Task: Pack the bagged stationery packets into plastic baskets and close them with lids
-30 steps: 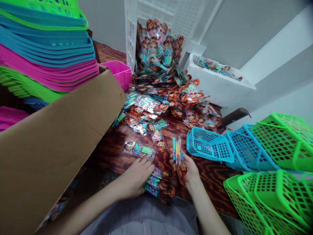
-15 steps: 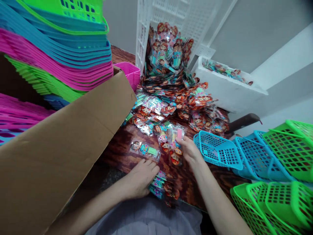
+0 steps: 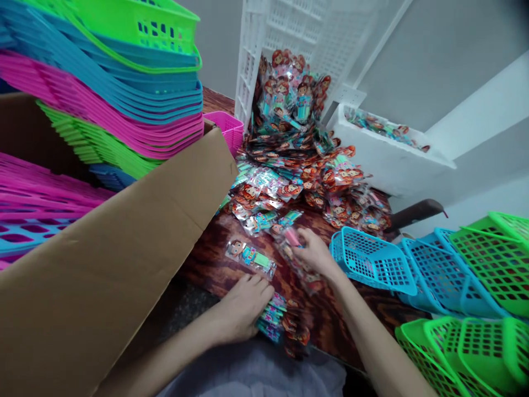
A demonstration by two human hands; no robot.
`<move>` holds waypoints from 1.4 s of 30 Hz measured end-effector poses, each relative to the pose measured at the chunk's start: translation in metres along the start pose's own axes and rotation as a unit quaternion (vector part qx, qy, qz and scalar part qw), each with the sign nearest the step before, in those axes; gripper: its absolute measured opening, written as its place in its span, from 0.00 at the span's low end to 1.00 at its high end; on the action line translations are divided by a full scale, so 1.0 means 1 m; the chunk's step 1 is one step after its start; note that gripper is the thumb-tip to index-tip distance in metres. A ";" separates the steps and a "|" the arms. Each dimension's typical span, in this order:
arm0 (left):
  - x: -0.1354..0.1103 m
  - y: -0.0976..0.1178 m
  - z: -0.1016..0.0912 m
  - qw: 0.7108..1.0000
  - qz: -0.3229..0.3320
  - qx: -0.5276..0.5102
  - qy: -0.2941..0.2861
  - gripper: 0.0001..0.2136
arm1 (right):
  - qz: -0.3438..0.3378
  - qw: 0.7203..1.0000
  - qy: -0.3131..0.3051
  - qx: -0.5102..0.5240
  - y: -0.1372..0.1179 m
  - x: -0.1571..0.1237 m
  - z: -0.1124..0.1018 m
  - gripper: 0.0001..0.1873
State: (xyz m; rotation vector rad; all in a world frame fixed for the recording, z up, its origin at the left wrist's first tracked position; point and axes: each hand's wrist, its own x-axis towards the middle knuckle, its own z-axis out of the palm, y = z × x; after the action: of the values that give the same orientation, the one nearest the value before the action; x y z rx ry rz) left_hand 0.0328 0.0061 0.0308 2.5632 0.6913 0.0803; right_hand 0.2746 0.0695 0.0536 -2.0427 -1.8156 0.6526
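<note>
My left hand [image 3: 244, 306] is closed on the left side of a stack of clear packets [image 3: 271, 318] with doll-shaped cards, near the table's front edge. In my right hand [image 3: 312, 251] are a few similar packets [image 3: 298, 259], pinched at a pink end and smeared by motion. A single packet [image 3: 252, 257] with a doll figure and a green piece lies flat just beyond my left fingers. Farther back, a large heap of packets [image 3: 264, 182] spreads over the dark wooden table [image 3: 334, 325].
A cardboard box [image 3: 136, 231] with pink, blue and green baskets [image 3: 157, 105] stands on the left. Blue baskets [image 3: 372, 264] and green baskets [image 3: 463, 353] line the right side. Behind the heap are a white crate [image 3: 249, 60] and a white foam box [image 3: 384, 154] holding packets.
My right hand has drawn slightly left with its packets, which now hang blurred below it. My left hand stays at the stack. The whole view has shifted a little.
</note>
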 end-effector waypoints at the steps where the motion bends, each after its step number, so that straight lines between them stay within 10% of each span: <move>1: 0.000 0.000 0.000 1.000 0.001 -0.001 0.001 0.25 | -0.037 0.998 0.002 -0.057 0.003 -0.014 -0.006 0.07; 8: 0.003 -0.001 -0.001 1.000 -0.003 0.002 -0.008 0.24 | -0.132 0.965 -0.005 -0.229 0.022 -0.094 0.020 0.09; 18: 0.007 0.002 0.004 0.999 -0.039 0.013 -0.025 0.30 | -0.168 0.962 -0.076 -0.203 0.027 -0.109 0.014 0.53; 42: 0.024 0.000 -0.005 0.998 0.019 -0.013 -0.059 0.27 | -0.162 0.977 -0.135 -0.040 0.055 -0.101 -0.005 0.33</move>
State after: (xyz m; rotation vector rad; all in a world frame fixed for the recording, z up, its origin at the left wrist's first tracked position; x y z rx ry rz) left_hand 0.0525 0.0196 0.0335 2.5332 0.5947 -0.0492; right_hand 0.3153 -0.0377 0.0406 -1.7096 -2.2976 0.8024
